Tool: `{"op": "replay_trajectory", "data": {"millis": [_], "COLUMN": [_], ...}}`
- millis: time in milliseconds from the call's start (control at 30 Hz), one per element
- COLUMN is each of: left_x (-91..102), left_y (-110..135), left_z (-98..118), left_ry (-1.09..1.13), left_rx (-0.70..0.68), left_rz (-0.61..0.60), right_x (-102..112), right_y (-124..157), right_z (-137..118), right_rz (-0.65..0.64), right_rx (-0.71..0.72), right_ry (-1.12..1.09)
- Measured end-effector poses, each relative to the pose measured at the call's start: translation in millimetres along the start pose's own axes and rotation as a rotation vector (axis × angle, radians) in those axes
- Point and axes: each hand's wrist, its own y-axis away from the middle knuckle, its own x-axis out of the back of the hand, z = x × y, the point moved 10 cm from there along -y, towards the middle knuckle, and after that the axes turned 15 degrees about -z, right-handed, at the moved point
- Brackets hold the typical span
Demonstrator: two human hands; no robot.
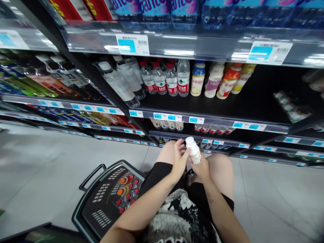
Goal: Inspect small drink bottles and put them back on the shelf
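A small white bottle [193, 149] with a white cap is held in front of my knees, tilted. My right hand [201, 166] is closed around its lower part. Beside the bottle, my left hand [179, 158] has its fingers apart, the thumb at or very near the bottle's side. Similar drink bottles, among them one with an orange cap [229, 81] and one with a blue cap [198, 79], stand on the shelf [255, 101] ahead. Left of them are several red-capped water bottles [159, 79].
A black basket [101, 202] with red-capped and orange-capped bottles stands on the floor at my left. Lower shelves hold cans and more bottles. A shelf edge with price tags [133, 45] juts out above. Large clear bottles [118, 84] lean by the upright.
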Motion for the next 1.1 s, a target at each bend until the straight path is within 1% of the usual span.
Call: {"op": "replay_trajectory", "data": {"millis": [67,100,133,200,267,333,400,433,467,500,600,633,667,700,767,867,933,1000,1100], "left_x": [-20.0,-25.3,-26.4,-19.7,-11.7,-11.2,-19.7,-25.8,-31.9,-37.9,-53.3,-57.2,-59.2,-61.3,-65.6,-77.5,-85.3,-89.6,-96.7], "left_y": [0,0,0,-1,-4,-9,-13,-15,-17,-20,-37,-47,-60,-76,-111,-161,-189,-211,-234], "left_z": [-25,-34,-40,-40,-30,-6,30,51,73,96,163,182,196,208,223,232,232,227,215], "left_ry": [0.066,0.058,0.02,-0.099,-0.218,-0.319,-0.369,-0.375,-0.373,-0.37,-0.387,-0.39,-0.38,-0.369,-0.346,-0.367,-0.409,-0.443,-0.487], "left_rx": [0.069,0.086,0.087,0.067,0.036,-0.063,-0.248,-0.354,-0.455,-0.551,-0.805,-0.856,-0.871,-0.854,-0.791,-0.668,-0.592,-0.522,-0.439], "left_rz": [-0.079,-0.089,-0.073,0.011,0.087,0.107,0.077,0.054,0.034,0.02,0.031,0.047,0.073,0.091,0.111,0.056,0.0,-0.037,-0.108], "right_x": [-3,-6,-9,-15,-19,-18,-14,-13,-15,-19,-43,-51,-58,-63,-70,-71,-70,-69,-71], "right_y": [-1,-2,-4,-9,-14,-17,-16,-16,-17,-20,-28,-28,-27,-26,-25,-27,-28,-30,-32], "right_z": [-3,-5,-7,-9,-12,-20,-26,-25,-21,-15,5,7,8,7,5,6,7,7,9], "right_rz": [0.005,0.002,-0.003,-0.009,0.013,0.062,0.134,0.159,0.163,0.145,-0.008,-0.059,-0.099,-0.131,-0.173,-0.177,-0.163,-0.153,-0.151], "right_rx": [0.003,0.02,0.038,0.069,0.13,0.276,0.429,0.47,0.475,0.446,0.303,0.28,0.272,0.272,0.268,0.233,0.227,0.222,0.188], "right_ry": [0.112,0.151,0.175,0.176,0.103,-0.018,-0.113,-0.143,-0.164,-0.182,-0.204,-0.186,-0.16,-0.132,-0.102,-0.123,-0.145,-0.164,-0.172]}}
